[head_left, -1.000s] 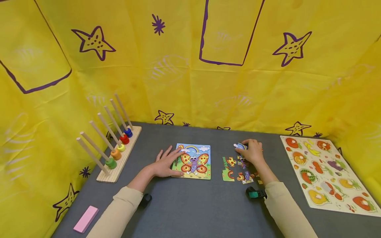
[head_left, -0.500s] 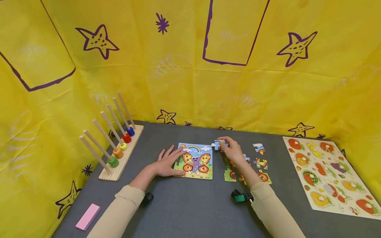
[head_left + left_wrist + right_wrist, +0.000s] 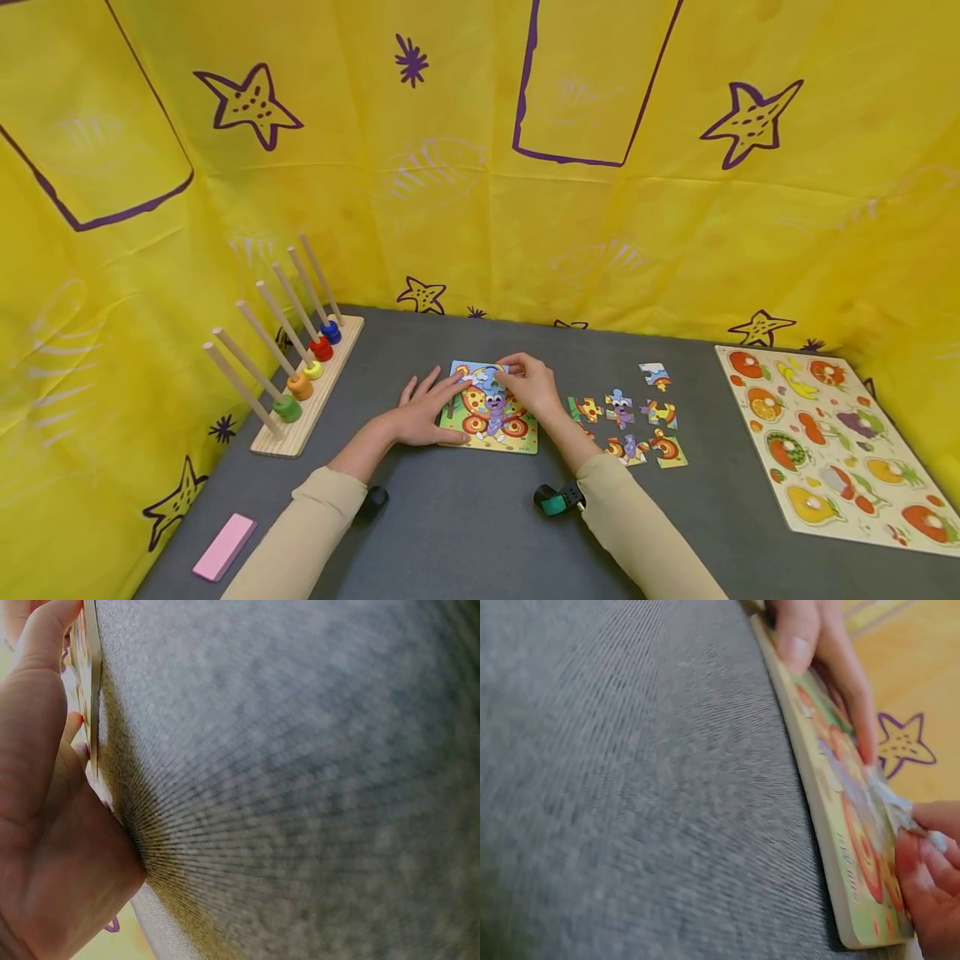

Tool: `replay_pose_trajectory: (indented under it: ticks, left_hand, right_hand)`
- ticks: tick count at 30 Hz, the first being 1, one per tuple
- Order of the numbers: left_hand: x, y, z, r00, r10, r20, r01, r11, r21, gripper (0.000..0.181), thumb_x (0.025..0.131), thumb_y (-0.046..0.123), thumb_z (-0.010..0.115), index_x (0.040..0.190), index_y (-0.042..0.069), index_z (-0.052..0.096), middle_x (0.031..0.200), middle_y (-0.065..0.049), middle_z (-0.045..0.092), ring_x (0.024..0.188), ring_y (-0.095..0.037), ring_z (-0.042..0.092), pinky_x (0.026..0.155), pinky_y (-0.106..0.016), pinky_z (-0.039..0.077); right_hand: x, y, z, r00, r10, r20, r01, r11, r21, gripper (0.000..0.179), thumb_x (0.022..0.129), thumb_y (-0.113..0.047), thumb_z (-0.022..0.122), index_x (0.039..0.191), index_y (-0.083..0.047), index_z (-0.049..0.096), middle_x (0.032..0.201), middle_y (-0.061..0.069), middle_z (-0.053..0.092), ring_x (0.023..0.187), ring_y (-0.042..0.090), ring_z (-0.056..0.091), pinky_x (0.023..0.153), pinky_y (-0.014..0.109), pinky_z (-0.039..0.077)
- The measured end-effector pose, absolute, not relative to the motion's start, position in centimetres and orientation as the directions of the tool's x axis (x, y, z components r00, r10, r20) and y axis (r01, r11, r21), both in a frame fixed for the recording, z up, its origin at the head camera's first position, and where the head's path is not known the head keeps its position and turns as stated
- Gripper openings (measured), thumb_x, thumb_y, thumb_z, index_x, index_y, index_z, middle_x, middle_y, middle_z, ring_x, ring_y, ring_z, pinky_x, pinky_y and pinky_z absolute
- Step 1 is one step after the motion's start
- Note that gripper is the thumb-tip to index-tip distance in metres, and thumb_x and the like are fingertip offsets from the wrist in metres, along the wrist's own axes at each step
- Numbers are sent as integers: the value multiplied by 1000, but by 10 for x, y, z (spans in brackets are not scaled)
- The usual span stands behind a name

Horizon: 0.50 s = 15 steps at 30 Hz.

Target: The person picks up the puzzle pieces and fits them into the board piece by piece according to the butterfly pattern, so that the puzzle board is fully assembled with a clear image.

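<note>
A square butterfly puzzle board [image 3: 523, 445] lies on the grey table. My left hand [image 3: 420, 417] rests on its left side with fingers spread, the thumb along the lower edge. Over the board's upper part, my right hand [image 3: 534, 388] pinches a blue puzzle piece [image 3: 891, 796] between thumb and fingers. In the right wrist view the piece is held tilted, close above the board's picture and near a left fingertip. Several loose puzzle pieces [image 3: 620, 410] lie in rows to the right of the board, a few of them partly hidden by my right forearm.
At the left stands a wooden peg rack [image 3: 330, 367] with coloured rings, its pegs upright. A pink block [image 3: 224, 547] lies at the front left. A fruit puzzle board [image 3: 832, 450] covers the right side. Yellow cloth [image 3: 450, 208] hangs behind the table.
My right hand has carried the blue puzzle piece leftward from the loose pieces to above the butterfly board, uncovering several of them. My left hand has stayed on the board.
</note>
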State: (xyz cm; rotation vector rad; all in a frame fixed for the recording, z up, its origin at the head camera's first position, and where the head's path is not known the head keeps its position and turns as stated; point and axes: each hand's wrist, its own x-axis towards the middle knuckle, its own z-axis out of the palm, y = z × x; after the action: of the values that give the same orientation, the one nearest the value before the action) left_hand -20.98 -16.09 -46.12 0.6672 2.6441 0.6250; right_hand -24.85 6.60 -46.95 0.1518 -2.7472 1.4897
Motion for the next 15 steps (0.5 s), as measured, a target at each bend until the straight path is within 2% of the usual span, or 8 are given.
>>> replay_pose_trajectory:
  ticks: [4,8,15]
  left_hand:
    - [-210,-160,-461,-828,517,-216,366,791,490,90,85,56,68,157,23,24,163,-1,11,148,-33,-5,111,-62,-5]
    - [-210,-161,-462,-828,517,-216,374,798,473,90,86,57,67,157,24,23,163,0,11,148,-33,-5,111,-62,-5]
    - [-208,-156,-460,-848,488,-206,388,838,384,86,86,63,61,156,28,26,163,1,14,148,-36,0,111,-64,0]
  right_hand:
    - [-250,61,-473,-981,-115,157,-194,622,-758,17,87,-19,74,100,-8,74,84,5,64,76,20,57,68,34,45]
    - [-249,60,-472,-965,-144,217,-259,633,-730,17,85,-16,76,99,-5,76,80,6,60,71,19,51,66,34,42]
    - [-248,59,-472,-966,-144,215,-256,641,-724,20,85,-17,77,98,-3,72,80,6,60,71,19,52,66,33,44]
